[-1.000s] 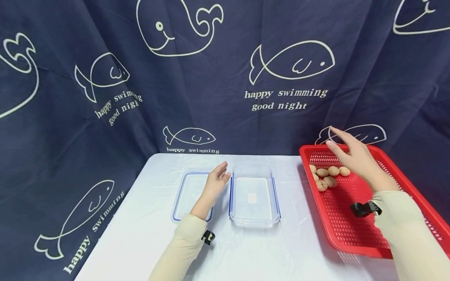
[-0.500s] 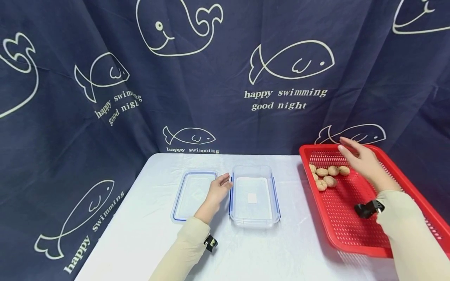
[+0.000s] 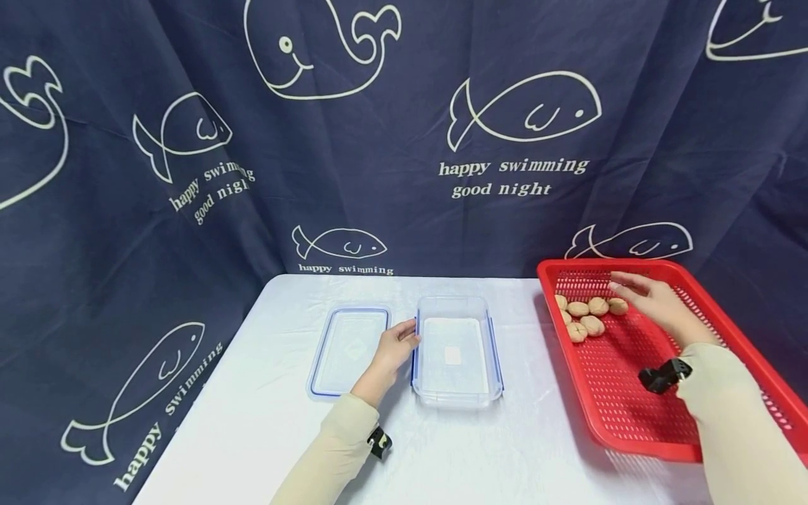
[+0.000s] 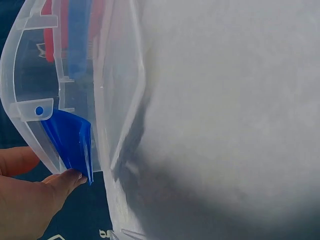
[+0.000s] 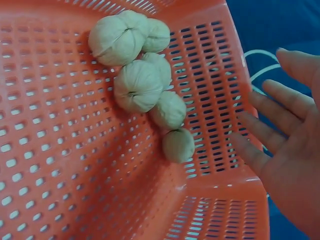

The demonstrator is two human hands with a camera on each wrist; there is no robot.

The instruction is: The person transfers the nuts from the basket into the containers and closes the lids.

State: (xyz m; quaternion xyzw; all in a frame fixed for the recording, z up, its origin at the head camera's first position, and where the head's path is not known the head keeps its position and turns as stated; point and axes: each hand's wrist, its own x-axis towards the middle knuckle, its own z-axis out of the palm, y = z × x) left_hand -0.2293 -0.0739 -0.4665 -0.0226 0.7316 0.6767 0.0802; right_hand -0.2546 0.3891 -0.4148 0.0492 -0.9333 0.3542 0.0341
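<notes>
A clear plastic food container [image 3: 456, 351] with blue side latches stands without its lid on the white table. My left hand [image 3: 394, 345] holds its left side. In the left wrist view the thumb [image 4: 67, 182] lies against a blue latch [image 4: 72, 140], with another finger at the rim. My right hand [image 3: 658, 303] hovers over the far part of a red basket [image 3: 581, 393], fingers spread and holding nothing. Several walnuts [image 3: 592, 325] lie in the basket's far left corner, left of that hand. The right wrist view shows the walnuts [image 5: 137, 85] apart from the fingers.
The container's blue-rimmed lid [image 3: 347, 351] lies flat on the white table [image 3: 252, 414], left of the container. Behind the table hangs a dark blue curtain [image 3: 404, 161] with fish drawings. The basket has a raised rim and perforated walls.
My left hand has moved right and down onto the container's left side. My right hand has come lower over the basket, nearer the walnuts. Container, lid and basket stay in place.
</notes>
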